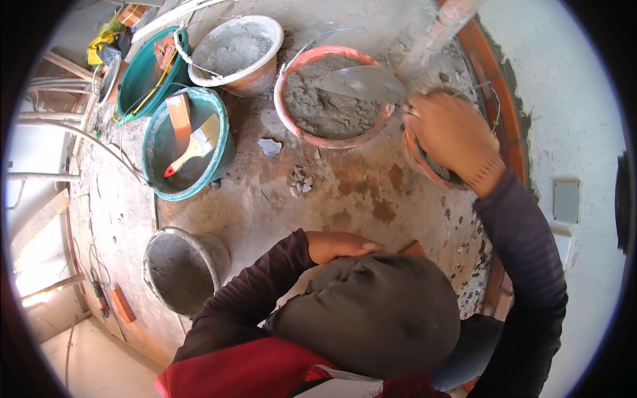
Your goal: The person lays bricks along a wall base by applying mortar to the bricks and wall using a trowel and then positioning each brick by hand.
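Note:
My right hand (454, 138) is closed round a trowel, its grip mostly hidden in my fingers. The trowel's blurred blade (363, 84) reaches left over a red-rimmed bucket (284, 109) of grey mortar (325, 114). Partly covered by that hand and wrist is a second reddish bucket (413, 154), also with mortar. My left hand (342, 246) lies along the top of my dark-clothed knee (378, 312), fingers stretched out and partly hidden. Just past the knee shows a corner of orange brick (414, 249).
A teal bucket (229, 142) of water holds a brick (179, 118) and a paintbrush (192, 149). Behind stand a green tub (136, 93) and a whitish mortar bucket (275, 36). Another bucket (215, 255) is lower left. Bricks (497, 99) edge the right wall (564, 119).

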The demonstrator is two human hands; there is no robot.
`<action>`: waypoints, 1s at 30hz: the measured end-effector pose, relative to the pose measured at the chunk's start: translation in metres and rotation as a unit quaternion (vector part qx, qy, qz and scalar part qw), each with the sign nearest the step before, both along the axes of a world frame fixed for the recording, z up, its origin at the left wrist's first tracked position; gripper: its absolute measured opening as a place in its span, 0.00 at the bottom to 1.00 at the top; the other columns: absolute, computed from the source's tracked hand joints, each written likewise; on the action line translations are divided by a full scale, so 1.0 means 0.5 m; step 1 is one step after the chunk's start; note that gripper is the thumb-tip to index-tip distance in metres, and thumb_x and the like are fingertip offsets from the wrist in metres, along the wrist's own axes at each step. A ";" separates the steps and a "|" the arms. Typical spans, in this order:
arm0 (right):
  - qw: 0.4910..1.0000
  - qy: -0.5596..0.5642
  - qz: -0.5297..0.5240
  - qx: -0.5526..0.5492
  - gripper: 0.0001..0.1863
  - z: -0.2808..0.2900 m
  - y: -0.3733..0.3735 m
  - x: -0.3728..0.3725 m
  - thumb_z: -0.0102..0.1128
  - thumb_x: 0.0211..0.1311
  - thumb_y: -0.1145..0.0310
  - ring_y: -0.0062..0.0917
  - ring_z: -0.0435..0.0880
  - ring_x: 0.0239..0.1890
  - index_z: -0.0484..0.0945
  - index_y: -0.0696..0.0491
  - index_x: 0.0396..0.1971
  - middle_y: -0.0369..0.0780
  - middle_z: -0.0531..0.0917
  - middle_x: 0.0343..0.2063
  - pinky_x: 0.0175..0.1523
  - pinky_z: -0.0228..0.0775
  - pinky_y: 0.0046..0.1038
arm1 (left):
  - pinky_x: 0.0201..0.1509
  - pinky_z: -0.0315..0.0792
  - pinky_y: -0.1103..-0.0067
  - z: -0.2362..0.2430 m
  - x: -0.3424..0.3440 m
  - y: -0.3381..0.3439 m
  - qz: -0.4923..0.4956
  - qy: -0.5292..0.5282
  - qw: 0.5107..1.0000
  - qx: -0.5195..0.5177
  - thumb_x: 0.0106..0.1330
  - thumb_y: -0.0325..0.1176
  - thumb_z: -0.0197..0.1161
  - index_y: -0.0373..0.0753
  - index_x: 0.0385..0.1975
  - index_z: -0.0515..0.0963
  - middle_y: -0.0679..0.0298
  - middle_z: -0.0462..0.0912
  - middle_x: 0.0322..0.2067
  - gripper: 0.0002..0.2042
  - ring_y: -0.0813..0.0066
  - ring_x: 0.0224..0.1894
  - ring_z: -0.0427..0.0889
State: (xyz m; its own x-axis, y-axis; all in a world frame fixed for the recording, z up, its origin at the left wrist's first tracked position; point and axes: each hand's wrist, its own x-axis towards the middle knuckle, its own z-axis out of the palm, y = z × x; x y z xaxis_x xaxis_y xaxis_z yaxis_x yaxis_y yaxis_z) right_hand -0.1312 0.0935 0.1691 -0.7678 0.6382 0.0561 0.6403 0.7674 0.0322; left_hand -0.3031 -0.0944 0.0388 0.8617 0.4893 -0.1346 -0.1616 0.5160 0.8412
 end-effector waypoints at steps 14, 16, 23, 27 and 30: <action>0.978 -0.189 0.017 0.087 0.06 0.058 0.021 -0.133 0.56 0.53 0.71 0.33 0.85 0.32 0.82 0.53 0.26 0.42 0.83 0.26 0.36 0.76 0.35 | 0.65 0.57 0.74 -0.016 -0.026 0.022 0.049 -0.122 0.990 0.044 0.74 0.51 0.38 0.29 0.57 0.68 0.53 0.74 0.53 0.28 0.64 0.58 0.69; 0.986 -0.162 0.013 0.042 0.10 0.089 0.035 -0.136 0.53 0.59 0.67 0.40 0.84 0.34 0.82 0.57 0.28 0.47 0.82 0.28 0.40 0.76 0.35 | 0.63 0.59 0.72 -0.028 -0.034 0.049 0.000 -0.077 0.992 0.098 0.73 0.54 0.38 0.27 0.56 0.68 0.50 0.73 0.53 0.32 0.60 0.57 0.70; 0.956 -0.282 0.042 -0.075 0.17 0.025 0.121 -0.132 0.51 0.66 0.60 0.43 0.83 0.36 0.81 0.58 0.31 0.48 0.83 0.31 0.42 0.76 0.42 | 0.52 0.64 0.70 0.079 0.021 0.117 0.080 -0.185 0.953 0.226 0.74 0.54 0.37 0.29 0.44 0.73 0.53 0.77 0.37 0.29 0.63 0.41 0.72; 0.941 -0.335 -0.026 0.019 0.16 0.134 0.125 -0.180 0.49 0.66 0.60 0.42 0.82 0.38 0.80 0.57 0.30 0.47 0.81 0.29 0.43 0.74 0.42 | 0.45 0.65 0.70 0.003 -0.003 0.079 0.107 -0.098 0.974 0.172 0.73 0.56 0.39 0.29 0.37 0.74 0.55 0.76 0.31 0.30 0.63 0.33 0.70; 0.954 -0.282 -0.001 0.103 0.16 0.135 0.133 -0.170 0.51 0.65 0.60 0.42 0.82 0.37 0.80 0.57 0.28 0.46 0.82 0.29 0.42 0.74 0.43 | 0.44 0.67 0.71 -0.051 -0.024 0.041 0.086 0.005 0.988 0.127 0.72 0.58 0.40 0.30 0.36 0.76 0.55 0.78 0.33 0.31 0.62 0.35 0.72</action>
State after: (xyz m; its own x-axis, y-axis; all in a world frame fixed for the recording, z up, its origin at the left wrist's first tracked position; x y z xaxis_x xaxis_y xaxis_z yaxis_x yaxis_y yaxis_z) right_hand -0.2163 0.1601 0.2366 -0.7115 0.6601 -0.2410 0.4780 0.7060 0.5225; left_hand -0.3152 -0.0739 0.0130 0.7618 0.6478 0.0022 -0.2192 0.2545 0.9419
